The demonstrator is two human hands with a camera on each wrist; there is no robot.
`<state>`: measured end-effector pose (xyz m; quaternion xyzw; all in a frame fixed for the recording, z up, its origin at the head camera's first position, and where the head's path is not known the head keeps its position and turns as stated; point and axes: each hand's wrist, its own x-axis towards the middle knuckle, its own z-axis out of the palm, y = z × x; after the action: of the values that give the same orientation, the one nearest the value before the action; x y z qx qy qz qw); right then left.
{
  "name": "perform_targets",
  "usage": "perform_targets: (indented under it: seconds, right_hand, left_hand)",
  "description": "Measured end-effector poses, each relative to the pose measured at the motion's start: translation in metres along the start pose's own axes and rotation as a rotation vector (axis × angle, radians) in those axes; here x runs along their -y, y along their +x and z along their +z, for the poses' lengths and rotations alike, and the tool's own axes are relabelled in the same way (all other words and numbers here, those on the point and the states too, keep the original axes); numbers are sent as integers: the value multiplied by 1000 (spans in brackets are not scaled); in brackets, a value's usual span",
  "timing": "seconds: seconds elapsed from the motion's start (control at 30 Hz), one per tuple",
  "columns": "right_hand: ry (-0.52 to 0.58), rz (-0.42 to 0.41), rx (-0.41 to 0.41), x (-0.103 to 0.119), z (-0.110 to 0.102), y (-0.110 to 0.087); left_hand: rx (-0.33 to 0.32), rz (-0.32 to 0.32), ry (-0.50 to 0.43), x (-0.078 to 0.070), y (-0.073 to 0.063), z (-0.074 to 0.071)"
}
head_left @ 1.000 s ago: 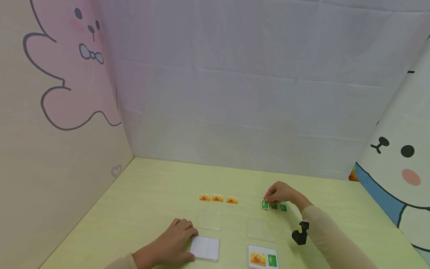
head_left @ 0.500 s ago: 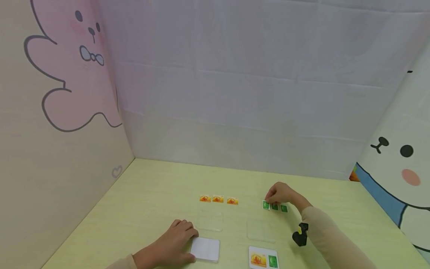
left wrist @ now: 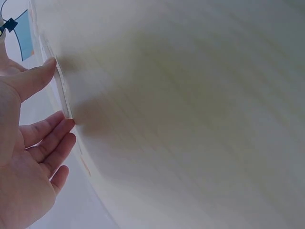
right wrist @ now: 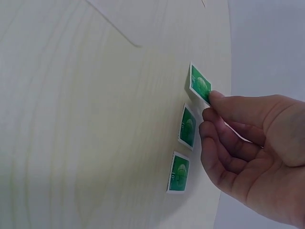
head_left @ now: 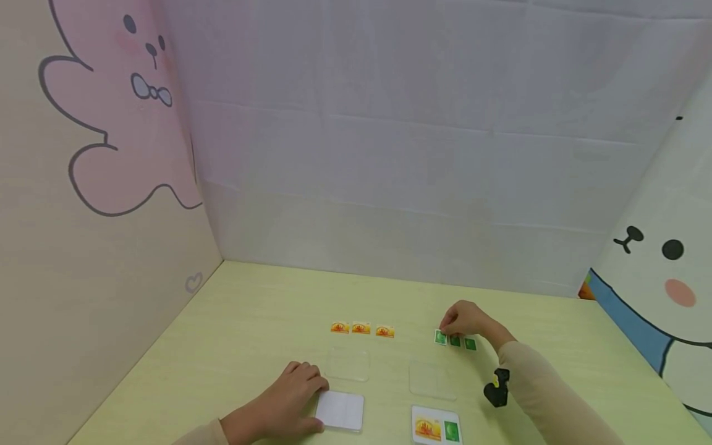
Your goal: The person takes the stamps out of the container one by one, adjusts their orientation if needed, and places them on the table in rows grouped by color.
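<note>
My right hand (head_left: 464, 319) pinches the edge of a green stamp (right wrist: 199, 83) between thumb and fingers. In the right wrist view that stamp is tilted up, while two more green stamps, a middle one (right wrist: 188, 126) and a lower one (right wrist: 179, 172), lie beside it in a row. My left hand (head_left: 286, 402) holds a flat white rectangular case (head_left: 339, 411) at its left side, thumb at the near corner and fingers at the far one. Only the thin edge of that case shows in the left wrist view, between thumb and fingertips.
Three orange stamps (head_left: 361, 328) lie in a row farther back. Two clear plastic pieces, a left one (head_left: 347, 363) and a right one (head_left: 431, 380), lie mid-table. A white case (head_left: 436, 408) bearing an orange and a green stamp sits at the front. Walls enclose the table.
Almost nothing differs. The view shifts very slightly, and my right hand keeps its pinch on the green stamp while my left hand stays at the white case.
</note>
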<state>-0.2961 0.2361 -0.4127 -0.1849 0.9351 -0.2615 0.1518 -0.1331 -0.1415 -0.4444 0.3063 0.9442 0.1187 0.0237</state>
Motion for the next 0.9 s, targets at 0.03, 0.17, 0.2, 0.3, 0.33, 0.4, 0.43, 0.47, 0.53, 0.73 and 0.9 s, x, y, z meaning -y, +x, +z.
perform_targets:
  seconds: [0.03, 0.17, 0.2, 0.3, 0.33, 0.4, 0.43, 0.47, 0.53, 0.73, 0.9]
  right_hand:
    - [-4, -3, -1, 0, 0, 0]
    - [-8, -7, -4, -1, 1, 2]
    - [-8, -9, -6, -2, 1, 3]
    - [-11, -15, -12, -4, 2, 5]
    - [-12, -18, -13, -4, 2, 5]
    - [-14, -26, -13, -5, 3, 5]
    - [-13, -28, -13, -6, 3, 5]
    - [-10, -31, -14, -6, 3, 5]
    - [-4, -33, -14, -6, 3, 5]
    - [-2, -37, -10, -6, 5, 4]
    - [-15, -36, -21, -5, 4, 3]
  left_hand:
    - [1, 0, 0, 0, 0, 0]
    - [4, -1, -1, 0, 0, -1]
    - [2, -1, 1, 0, 0, -1]
    - [2, -3, 5, 0, 1, -1]
    - [3, -5, 6, 0, 1, -1]
    - [4, -8, 8, 0, 1, 0]
    - [5, -9, 9, 0, 1, 0]
    - [5, -8, 11, 0, 1, 0]
    - [5, -8, 13, 0, 1, 0]
    - [9, -8, 10, 0, 1, 1]
    - [12, -11, 7, 0, 1, 1]
